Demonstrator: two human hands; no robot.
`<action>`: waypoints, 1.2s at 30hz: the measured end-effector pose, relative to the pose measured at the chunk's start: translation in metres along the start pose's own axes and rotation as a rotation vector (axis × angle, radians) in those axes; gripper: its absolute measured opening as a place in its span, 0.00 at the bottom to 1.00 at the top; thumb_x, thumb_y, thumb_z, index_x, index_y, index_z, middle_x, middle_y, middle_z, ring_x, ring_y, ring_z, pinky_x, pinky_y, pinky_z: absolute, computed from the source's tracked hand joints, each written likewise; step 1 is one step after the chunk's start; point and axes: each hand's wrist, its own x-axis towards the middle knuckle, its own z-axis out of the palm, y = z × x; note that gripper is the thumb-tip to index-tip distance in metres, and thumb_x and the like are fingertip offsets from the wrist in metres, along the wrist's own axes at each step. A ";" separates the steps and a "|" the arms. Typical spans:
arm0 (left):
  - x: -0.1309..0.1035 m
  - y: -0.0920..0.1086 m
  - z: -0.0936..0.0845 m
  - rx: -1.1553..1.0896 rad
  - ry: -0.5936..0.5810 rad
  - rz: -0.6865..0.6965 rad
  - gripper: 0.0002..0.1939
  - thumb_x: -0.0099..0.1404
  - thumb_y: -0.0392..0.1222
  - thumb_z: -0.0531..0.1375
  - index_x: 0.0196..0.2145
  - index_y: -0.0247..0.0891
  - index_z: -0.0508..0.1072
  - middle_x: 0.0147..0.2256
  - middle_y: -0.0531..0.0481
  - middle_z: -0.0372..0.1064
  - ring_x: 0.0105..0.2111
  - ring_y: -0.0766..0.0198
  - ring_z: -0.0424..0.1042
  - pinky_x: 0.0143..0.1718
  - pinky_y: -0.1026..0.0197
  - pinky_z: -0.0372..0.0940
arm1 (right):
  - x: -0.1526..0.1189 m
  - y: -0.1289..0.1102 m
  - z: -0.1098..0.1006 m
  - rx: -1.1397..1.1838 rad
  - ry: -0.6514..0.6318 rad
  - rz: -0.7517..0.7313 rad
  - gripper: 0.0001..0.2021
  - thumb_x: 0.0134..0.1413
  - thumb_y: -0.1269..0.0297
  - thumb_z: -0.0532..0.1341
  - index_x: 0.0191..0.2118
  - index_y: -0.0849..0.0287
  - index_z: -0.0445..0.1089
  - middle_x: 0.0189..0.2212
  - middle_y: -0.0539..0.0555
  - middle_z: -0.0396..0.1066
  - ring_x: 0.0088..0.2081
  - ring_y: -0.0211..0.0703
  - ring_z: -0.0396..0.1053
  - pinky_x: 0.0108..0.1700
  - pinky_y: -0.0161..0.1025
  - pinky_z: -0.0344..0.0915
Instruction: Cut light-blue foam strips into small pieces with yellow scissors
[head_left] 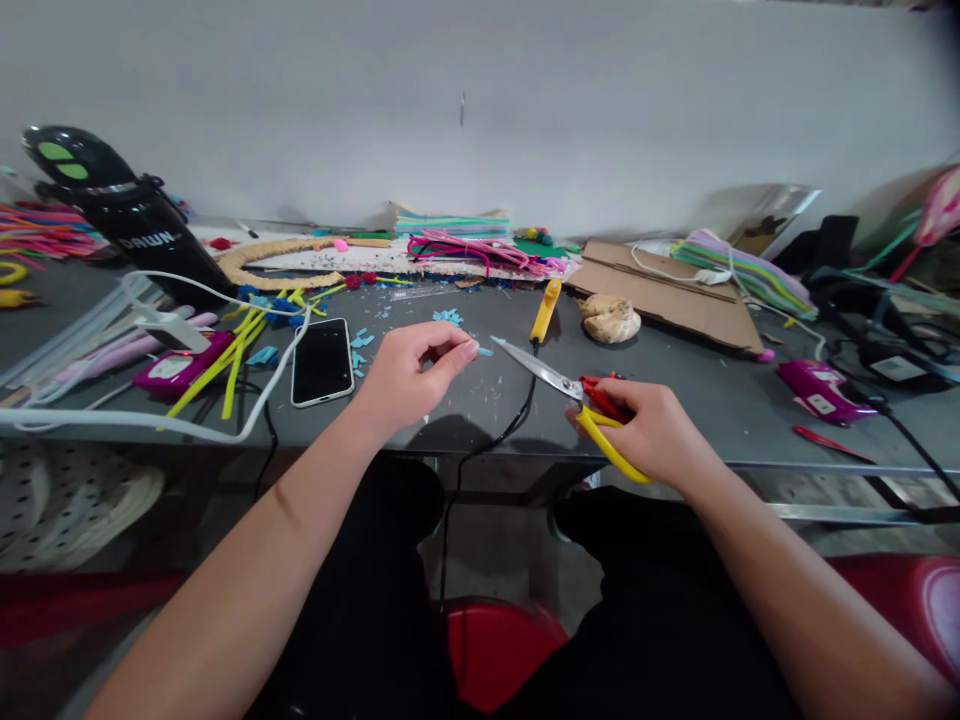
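Note:
Between thumb and fingertips, my left hand (pixel 416 370) pinches a small light-blue strip (pixel 484 351), its end sticking out to the right. My right hand (pixel 649 430) is wrapped round the red and yellow handles of the scissors (pixel 547 376). The blades point left and look closed or nearly so, their tip just right of the strip and apart from it. Small light-blue cut pieces (pixel 360 342) lie beside the phone (pixel 322 362), and more (pixel 448 317) rest behind my left hand.
A black bottle (pixel 150 225) and a white cable (pixel 225 437) are at the left. Behind the hands are a yellow tool (pixel 547 310), a lumpy beige object (pixel 610 318) and cardboard (pixel 667 295). A purple device (pixel 825 391) sits at the right.

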 end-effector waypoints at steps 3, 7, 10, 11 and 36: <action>0.000 -0.001 0.000 -0.020 -0.004 -0.001 0.11 0.66 0.44 0.60 0.29 0.36 0.75 0.23 0.53 0.67 0.23 0.69 0.61 0.23 0.65 0.55 | 0.000 0.000 0.001 0.056 0.019 0.010 0.22 0.51 0.49 0.63 0.23 0.57 0.52 0.21 0.46 0.54 0.25 0.35 0.48 0.26 0.36 0.47; 0.000 0.000 -0.001 -0.033 -0.008 -0.035 0.13 0.66 0.45 0.59 0.29 0.35 0.75 0.22 0.53 0.67 0.23 0.70 0.62 0.24 0.65 0.55 | 0.001 0.002 0.003 0.038 -0.014 -0.015 0.18 0.51 0.54 0.63 0.23 0.57 0.54 0.21 0.46 0.55 0.25 0.35 0.48 0.27 0.36 0.47; 0.000 0.000 -0.001 -0.033 -0.003 -0.058 0.13 0.67 0.46 0.59 0.29 0.35 0.75 0.22 0.53 0.67 0.22 0.70 0.62 0.23 0.66 0.55 | 0.001 0.002 0.003 0.024 -0.029 -0.023 0.15 0.50 0.59 0.62 0.24 0.57 0.56 0.21 0.46 0.55 0.25 0.35 0.48 0.27 0.35 0.47; 0.000 0.000 -0.001 -0.035 -0.007 -0.064 0.13 0.67 0.46 0.58 0.29 0.35 0.75 0.22 0.53 0.67 0.22 0.70 0.63 0.23 0.66 0.55 | 0.001 0.002 0.003 0.023 -0.029 -0.025 0.15 0.50 0.59 0.62 0.24 0.57 0.55 0.21 0.45 0.55 0.25 0.35 0.48 0.27 0.35 0.47; 0.000 -0.002 0.002 -0.053 -0.099 -0.089 0.17 0.71 0.48 0.53 0.28 0.36 0.70 0.25 0.52 0.65 0.26 0.68 0.64 0.27 0.64 0.57 | 0.001 -0.001 0.003 0.048 -0.012 -0.013 0.20 0.51 0.52 0.63 0.23 0.57 0.55 0.20 0.45 0.53 0.25 0.34 0.48 0.26 0.36 0.47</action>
